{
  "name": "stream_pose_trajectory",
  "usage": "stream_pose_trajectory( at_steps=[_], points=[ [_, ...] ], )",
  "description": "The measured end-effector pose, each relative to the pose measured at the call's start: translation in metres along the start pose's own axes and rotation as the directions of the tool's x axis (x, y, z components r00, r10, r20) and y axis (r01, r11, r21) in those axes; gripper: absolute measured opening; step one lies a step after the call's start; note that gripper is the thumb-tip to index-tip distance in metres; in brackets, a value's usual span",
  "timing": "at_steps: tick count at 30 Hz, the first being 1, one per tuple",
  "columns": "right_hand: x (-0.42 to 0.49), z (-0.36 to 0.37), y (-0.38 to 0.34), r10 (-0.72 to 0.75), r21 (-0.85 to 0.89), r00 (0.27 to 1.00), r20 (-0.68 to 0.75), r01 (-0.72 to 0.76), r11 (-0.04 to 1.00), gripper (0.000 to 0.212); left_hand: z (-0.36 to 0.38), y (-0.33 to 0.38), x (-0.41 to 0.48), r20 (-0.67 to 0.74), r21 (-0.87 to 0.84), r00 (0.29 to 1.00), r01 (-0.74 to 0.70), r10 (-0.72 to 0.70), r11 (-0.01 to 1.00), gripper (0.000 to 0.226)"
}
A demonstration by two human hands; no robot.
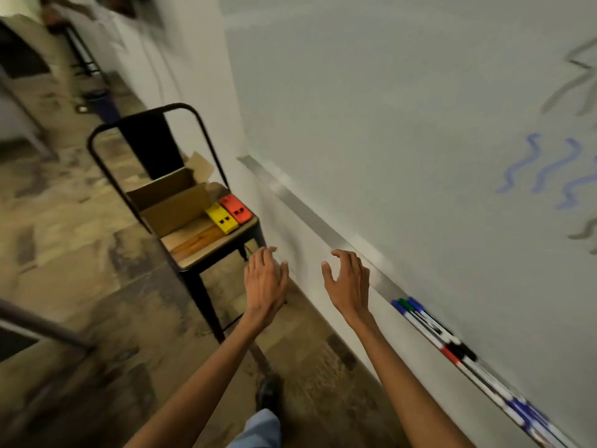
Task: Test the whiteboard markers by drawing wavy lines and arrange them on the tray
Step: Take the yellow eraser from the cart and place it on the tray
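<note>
Several whiteboard markers (433, 331) with blue, green, black and red caps lie in a row on the metal tray (323, 227) along the bottom of the whiteboard (387, 108). Blue wavy lines (549, 169) and grey ones (575, 88) are drawn on the board at the right. My left hand (265, 286) and my right hand (349, 282) hang in the air, both empty with fingers relaxed. The right hand is just left of the tray, short of the markers. The left hand is near the chair's front corner.
A black metal chair (155, 137) stands left of the board. On its seat are an open cardboard box (174, 205), a yellow eraser (222, 218) and a red eraser (235, 208). My shoe (268, 392) is on the patterned floor below.
</note>
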State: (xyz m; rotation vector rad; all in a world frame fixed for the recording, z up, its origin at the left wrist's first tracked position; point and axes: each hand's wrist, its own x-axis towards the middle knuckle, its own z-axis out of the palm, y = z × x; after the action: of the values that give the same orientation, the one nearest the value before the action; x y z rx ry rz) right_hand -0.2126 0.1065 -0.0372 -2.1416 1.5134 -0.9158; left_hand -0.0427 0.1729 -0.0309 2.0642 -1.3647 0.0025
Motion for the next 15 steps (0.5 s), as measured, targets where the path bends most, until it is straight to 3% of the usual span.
stream_pose_trajectory(
  at_steps=[8, 15],
  points=[
    [0.08, 0.103, -0.078, -0.093, 0.031, 0.981, 0.172, 0.089, 0.996, 0.034, -0.019, -0.119, 0.081, 0.079, 0.083, 0.995, 0.061, -0.067, 0.995, 0.036],
    [0.151, 0.224, -0.135, -0.038, -0.065, 0.957, 0.287, 0.059, 0.996, 0.043, -0.011, -0.228, 0.199, 0.317, 0.092, 0.946, -0.106, 0.072, 0.99, 0.053]
  ],
)
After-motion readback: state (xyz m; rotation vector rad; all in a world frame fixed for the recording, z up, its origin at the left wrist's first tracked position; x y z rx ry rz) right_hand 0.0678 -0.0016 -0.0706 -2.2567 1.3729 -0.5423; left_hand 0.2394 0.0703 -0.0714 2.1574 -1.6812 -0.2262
